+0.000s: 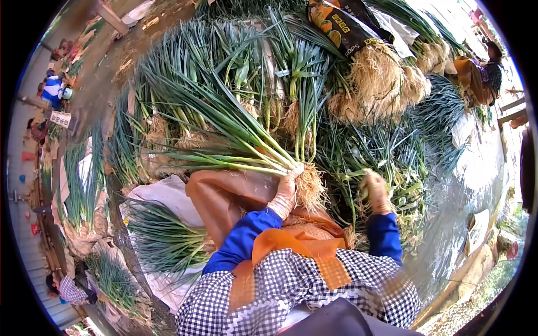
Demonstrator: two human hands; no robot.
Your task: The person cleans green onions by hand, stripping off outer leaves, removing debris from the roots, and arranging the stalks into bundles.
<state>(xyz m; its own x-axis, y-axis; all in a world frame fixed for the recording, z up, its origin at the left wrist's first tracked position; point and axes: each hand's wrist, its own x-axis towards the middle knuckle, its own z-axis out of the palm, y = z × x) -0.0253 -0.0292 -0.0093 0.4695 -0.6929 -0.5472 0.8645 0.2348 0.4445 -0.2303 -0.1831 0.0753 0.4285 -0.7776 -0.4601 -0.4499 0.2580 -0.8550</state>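
Observation:
A bunch of green onions [255, 131] with pale stalks and tan roots is gripped in my left hand [285, 193], its leaves fanning to the upper left. The roots [310, 187] stick out to the right of the fingers, above an orange-brown apron [224, 196]. My right hand [375, 189] is over loose leaves [400, 162] to the right, its fingers curled; what they hold, if anything, is too small to make out. The two hands are apart. More green onions [190, 61] lie in a thick row beyond my left hand.
A black printed bag [347, 25] lies by large rooted bundles [381, 78]. Another bunch [165, 235] rests on a pale sheet [168, 193] at the left. People [53, 89] are at the far left, and one person [485, 73] is at the upper right.

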